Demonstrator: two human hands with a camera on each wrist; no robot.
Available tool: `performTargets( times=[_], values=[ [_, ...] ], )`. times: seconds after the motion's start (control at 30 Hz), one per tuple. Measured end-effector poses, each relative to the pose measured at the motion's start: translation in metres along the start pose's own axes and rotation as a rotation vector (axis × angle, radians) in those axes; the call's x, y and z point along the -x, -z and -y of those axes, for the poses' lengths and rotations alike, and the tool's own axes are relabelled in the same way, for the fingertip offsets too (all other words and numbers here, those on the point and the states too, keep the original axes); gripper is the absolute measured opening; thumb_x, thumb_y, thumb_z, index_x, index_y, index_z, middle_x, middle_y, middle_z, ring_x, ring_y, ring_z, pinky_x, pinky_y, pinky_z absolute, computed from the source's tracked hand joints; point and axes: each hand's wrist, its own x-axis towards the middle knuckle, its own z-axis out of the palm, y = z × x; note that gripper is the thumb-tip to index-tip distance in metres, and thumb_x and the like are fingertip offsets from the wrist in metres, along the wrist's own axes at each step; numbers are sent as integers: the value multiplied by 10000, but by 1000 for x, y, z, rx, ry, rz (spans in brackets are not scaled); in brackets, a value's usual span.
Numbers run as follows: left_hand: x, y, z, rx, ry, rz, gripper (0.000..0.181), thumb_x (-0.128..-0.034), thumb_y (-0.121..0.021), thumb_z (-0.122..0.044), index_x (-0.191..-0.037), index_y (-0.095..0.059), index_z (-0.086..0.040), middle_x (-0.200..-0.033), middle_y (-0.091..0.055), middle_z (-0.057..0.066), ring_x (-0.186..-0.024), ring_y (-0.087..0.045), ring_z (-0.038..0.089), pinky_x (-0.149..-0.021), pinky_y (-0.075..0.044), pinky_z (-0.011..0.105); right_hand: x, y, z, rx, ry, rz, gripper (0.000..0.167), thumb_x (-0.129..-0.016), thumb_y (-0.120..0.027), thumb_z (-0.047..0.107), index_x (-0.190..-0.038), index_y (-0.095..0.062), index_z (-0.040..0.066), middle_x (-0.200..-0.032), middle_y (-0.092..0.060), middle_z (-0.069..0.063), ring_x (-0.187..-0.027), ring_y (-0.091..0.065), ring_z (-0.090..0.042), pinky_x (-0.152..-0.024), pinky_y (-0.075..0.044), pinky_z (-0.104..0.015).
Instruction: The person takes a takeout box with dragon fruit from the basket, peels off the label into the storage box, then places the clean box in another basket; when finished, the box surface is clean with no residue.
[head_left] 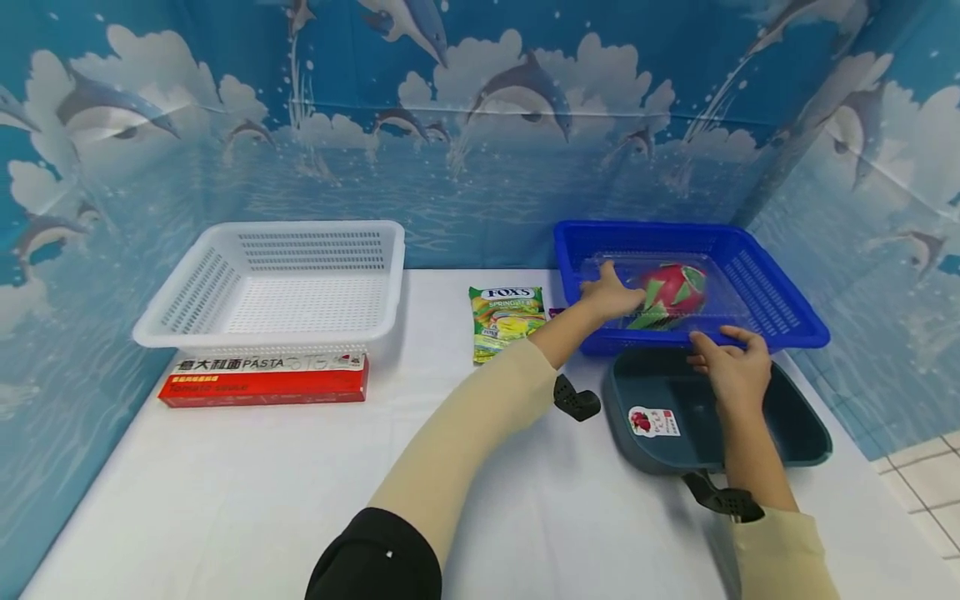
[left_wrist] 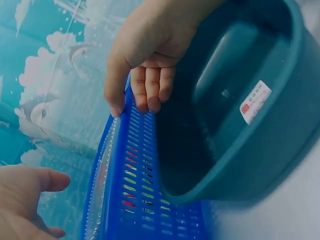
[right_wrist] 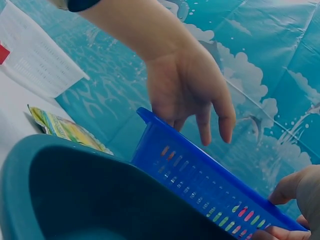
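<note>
A blue plastic basket (head_left: 772, 287) stands at the back right, holding a red and green dragon fruit (head_left: 675, 292) and a clear plastic sheet or box (head_left: 723, 292). My left hand (head_left: 609, 293) reaches over its left part, fingers spread, beside the dragon fruit; whether it touches the clear plastic I cannot tell. With thumb inside and fingers outside, my right hand (head_left: 735, 371) grips the basket's near rim, as the left wrist view shows. A dark green basin (head_left: 697, 417) with a white and red label sits just below that hand, against the basket.
On the left stands a white basket (head_left: 300, 304), behind a red and white pasta box (head_left: 266, 383). A green Fox's candy bag (head_left: 506, 321) lies mid-table, left of the blue basket. Dolphin-print curtains (head_left: 480, 167) rise behind the white table (head_left: 225, 500).
</note>
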Motion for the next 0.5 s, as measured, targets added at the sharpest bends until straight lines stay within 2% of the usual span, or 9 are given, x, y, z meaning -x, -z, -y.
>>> performTargets(
  times=[0.03, 0.07, 0.2, 0.23, 0.37, 0.4, 0.43, 0.5],
  values=[
    [1, 2, 0, -23, -14, 2, 746, -895, -651, -326, -1523, -250, -284, -1530, -278, 109, -1368, -330, 253, -821, -431, 380, -1, 0, 0, 0, 0, 3, 387, -868, -749, 237, -1108, -445, 228, -726, -634, 90, -575, -637, -52, -563, -519, -142],
    [2, 4, 1, -38, -29, 4, 746, -893, -651, -329, -1522, -252, -289, -1518, -298, 101, -1277, -428, 229, -784, -437, 367, -1, 0, 0, 4, 2, 6, 394, -865, -752, 249, -1109, -443, 230, -734, -634, 89, -577, -638, -52, -565, -519, -142],
    [9, 14, 3, -63, -114, 33, 729, -903, -641, -320, -1522, -258, -285, -1503, -340, 81, -986, -542, 190, -687, -430, 342, -6, 1, -1, 41, 21, 16, 449, -850, -759, 309, -1146, -437, 207, -754, -632, 98, -592, -641, -42, -576, -520, -140],
    [12, 17, 5, -67, -137, 40, 724, -906, -638, -319, -1522, -259, -285, -1503, -344, 77, -934, -532, 181, -674, -427, 335, -6, 3, 0, 47, 23, 21, 458, -849, -759, 315, -1151, -434, 203, -755, -632, 98, -594, -642, -42, -576, -521, -140],
    [20, 31, 12, -79, -237, 94, 714, -930, -616, -299, -1535, -238, -265, -1514, -349, 76, -899, -524, 173, -587, -396, 292, -8, 8, 2, 90, 23, 54, 425, -875, -733, 304, -1148, -420, 214, -736, -630, 119, -595, -644, -36, -568, -521, -143],
    [23, 34, 14, -91, -256, 104, 712, -932, -614, -298, -1536, -237, -264, -1489, -386, 69, -874, -518, 159, -570, -390, 284, -8, 10, 3, 114, 19, 62, 415, -886, -721, 302, -1157, -420, 211, -733, -626, 124, -598, -644, -35, -572, -522, -145],
    [26, 38, 17, -106, -275, 112, 711, -935, -608, -289, -1538, -233, -259, -1395, -480, 80, -823, -512, 154, -548, -374, 276, -7, 11, 4, 155, 22, 66, 415, -896, -708, 307, -1178, -423, 198, -720, -619, 136, -596, -641, -27, -572, -522, -146],
    [31, 45, 24, -127, -331, 123, 700, -944, -595, -263, -1543, -233, -227, -1307, -538, 94, -699, -478, 179, -532, -371, 280, -6, 13, 6, 252, 31, 63, 451, -916, -678, 332, -1245, -428, 151, -712, -600, 157, -603, -631, -10, -582, -523, -147]
  ],
)
